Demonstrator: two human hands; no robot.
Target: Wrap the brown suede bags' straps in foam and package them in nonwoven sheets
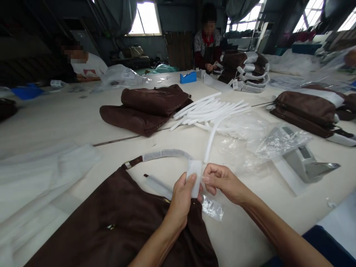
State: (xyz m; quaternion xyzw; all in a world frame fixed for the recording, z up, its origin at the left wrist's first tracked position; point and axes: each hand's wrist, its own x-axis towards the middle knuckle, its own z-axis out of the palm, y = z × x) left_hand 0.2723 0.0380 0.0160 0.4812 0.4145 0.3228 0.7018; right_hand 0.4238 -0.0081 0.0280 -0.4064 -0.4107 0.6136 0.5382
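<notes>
A dark brown bag (119,218) lies at the front, its strap (167,152) arching away from me under white wrapping. My left hand (182,198) grips a white foam piece (194,168) around the strap's right end, with the thumb on top. Just right of it, my right hand (221,181) has curled fingers, thumb and forefinger pinched at the foam's edge; what lies between them is too small to make out. A second wrapped strap part (158,186) lies behind the bag's opening. Below my right hand is a shiny clear packet (213,208).
White foam tubes (208,111) are piled mid-table beside brown bags (150,107). Clear plastic and a grey tape dispenser (303,159) are at the right, near another brown bag (308,107). Thin white sheets (41,185) lie left. Two people sit or stand across the table.
</notes>
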